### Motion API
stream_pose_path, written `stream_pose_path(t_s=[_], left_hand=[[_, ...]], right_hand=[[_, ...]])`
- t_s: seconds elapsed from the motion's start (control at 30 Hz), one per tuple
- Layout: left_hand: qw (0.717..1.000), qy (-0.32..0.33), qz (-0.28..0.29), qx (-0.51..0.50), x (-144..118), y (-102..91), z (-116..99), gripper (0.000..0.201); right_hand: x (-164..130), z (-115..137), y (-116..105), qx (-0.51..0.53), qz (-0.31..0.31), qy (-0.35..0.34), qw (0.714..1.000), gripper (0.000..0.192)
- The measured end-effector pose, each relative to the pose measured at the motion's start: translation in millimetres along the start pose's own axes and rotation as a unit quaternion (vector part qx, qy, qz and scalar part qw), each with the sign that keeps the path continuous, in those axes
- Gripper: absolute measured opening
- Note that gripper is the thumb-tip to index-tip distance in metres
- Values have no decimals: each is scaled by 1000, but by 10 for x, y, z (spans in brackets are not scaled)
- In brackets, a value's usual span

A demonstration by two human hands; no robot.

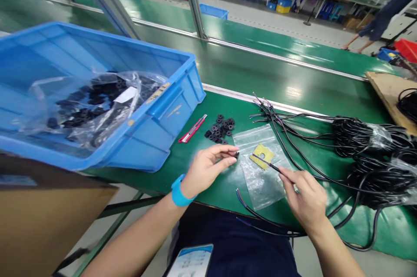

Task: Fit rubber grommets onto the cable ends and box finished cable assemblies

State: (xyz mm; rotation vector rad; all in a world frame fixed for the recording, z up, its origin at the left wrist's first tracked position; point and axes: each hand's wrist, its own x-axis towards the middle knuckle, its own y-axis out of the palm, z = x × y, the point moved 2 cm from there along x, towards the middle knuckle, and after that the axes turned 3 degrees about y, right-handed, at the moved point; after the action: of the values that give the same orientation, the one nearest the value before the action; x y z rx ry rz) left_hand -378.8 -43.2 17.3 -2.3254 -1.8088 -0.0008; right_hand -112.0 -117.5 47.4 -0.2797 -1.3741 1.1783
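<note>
Black rubber is what our left hand [208, 166] has between thumb and forefinger: a small black washer [236, 154], pinched at the fingertips and held just above the green worktop [228, 190], its open face turned rightward as far as we can tell. Our right hand [304, 194] holds a thin black wire [272, 165] with its fingers closed on it near the end; the wire's long axis runs from the near right up toward the far left, so its free tip points across at the washer. The two are near each other but apart, with the tip lying over a clear plastic bag [262, 181] that rests flat on the worktop between our hands, a small yellow card [262, 155] on it. So the washer lies to the left and slightly farther than the wire tip, and our left hand is the nearer one to it, being clamped on it already. Farther off, beyond the left fingers, sits a loose heap of washers [220, 128], with a red utility knife [192, 129] to its left. A blue crate [156, 138] holding bagged black parts stands at the far left, and bundled black cables [368, 146] lie on the right.
</note>
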Motion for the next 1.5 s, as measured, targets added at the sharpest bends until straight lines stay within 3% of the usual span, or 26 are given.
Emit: stream_pose_path(t_s=[0.07,0.13,0.23,0.37,0.47,0.57,0.63,0.8,0.93,1.07,1.27,1.5], left_hand=[[981,-83,-12,-173,-78,114,-46,38],[950,-134,-20,-281,-137,227,-101,41],[919,-162,-25,-358,-191,338,-193,40],[904,-177,-18,-389,-232,366,-266,37],[926,-152,-6,-347,-256,340,-283,32],[972,-79,44,-218,-289,351,-310,23],[986,-37,69,-150,-323,389,-323,19],[994,22,42,-99,-405,462,-322,18],[992,108,38,-53,-428,452,-364,16],[980,181,73,-42,-419,449,-408,16],[978,178,104,-42,-387,456,-382,16],[985,146,81,-31,-363,417,-381,15]], right_hand=[[23,92,-102,72,-9,20,997,33],[34,171,-180,111,-10,23,994,34],[21,224,-229,127,-2,22,992,33],[-1,230,-222,112,6,7,994,32],[16,265,-222,92,4,-16,996,31],[32,334,-214,99,22,-46,994,30],[25,377,-207,104,28,-64,992,31],[-12,450,-204,96,22,-84,992,31],[20,485,-186,163,54,-23,985,11],[36,510,-128,252,107,45,961,11],[8,466,-60,319,167,93,928,13],[12,393,-100,276,165,75,944,12]])
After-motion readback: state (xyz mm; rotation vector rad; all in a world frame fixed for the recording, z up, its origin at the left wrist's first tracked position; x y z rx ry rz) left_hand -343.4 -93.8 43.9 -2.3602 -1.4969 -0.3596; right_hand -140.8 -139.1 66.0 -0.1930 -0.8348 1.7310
